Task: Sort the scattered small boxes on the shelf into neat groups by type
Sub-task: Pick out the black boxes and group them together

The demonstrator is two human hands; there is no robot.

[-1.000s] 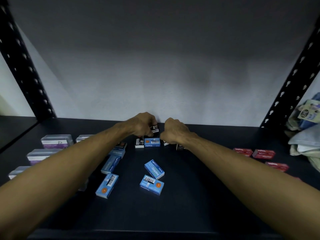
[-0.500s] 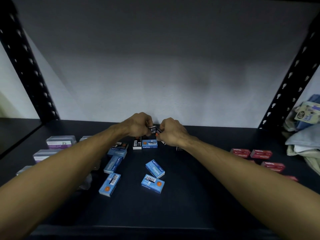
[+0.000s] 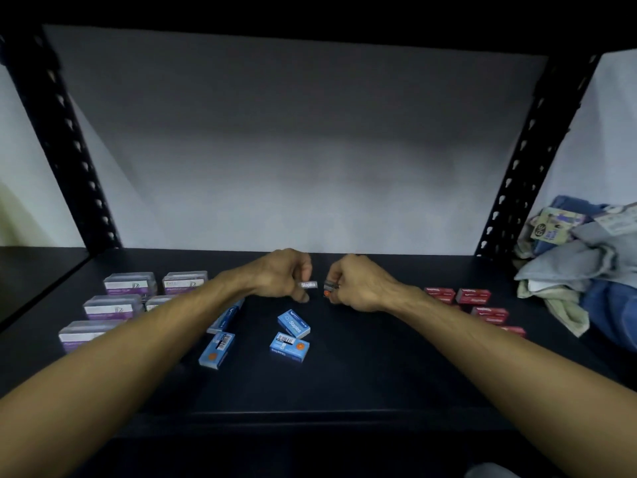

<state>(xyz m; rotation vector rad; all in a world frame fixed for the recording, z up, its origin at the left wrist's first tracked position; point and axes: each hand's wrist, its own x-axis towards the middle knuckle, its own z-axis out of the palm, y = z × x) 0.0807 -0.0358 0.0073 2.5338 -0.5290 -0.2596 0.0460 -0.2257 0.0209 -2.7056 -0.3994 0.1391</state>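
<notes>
My left hand (image 3: 282, 274) is closed on a small dark staples box (image 3: 307, 284) held just above the black shelf (image 3: 344, 381). A little to its right, my right hand (image 3: 355, 284) grips another small dark box (image 3: 329, 289) with an orange dot. Both are at the middle back of the shelf. In front of them lie blue staples boxes (image 3: 293, 323), (image 3: 289, 347), (image 3: 217, 350); another blue box (image 3: 225, 317) is half hidden by my left forearm. Purple-and-clear boxes (image 3: 129, 283) are grouped at the left. Red boxes (image 3: 473, 296) are grouped at the right.
Black perforated uprights stand at the back left (image 3: 69, 150) and back right (image 3: 524, 160). A pile of folded cloths with a tag (image 3: 579, 257) lies beyond the right upright. A grey wall closes the back.
Both hands have lifted slightly and drawn apart, each holding a small dark box. The boxes that lay under them are no longer visible. The view has tilted up.
</notes>
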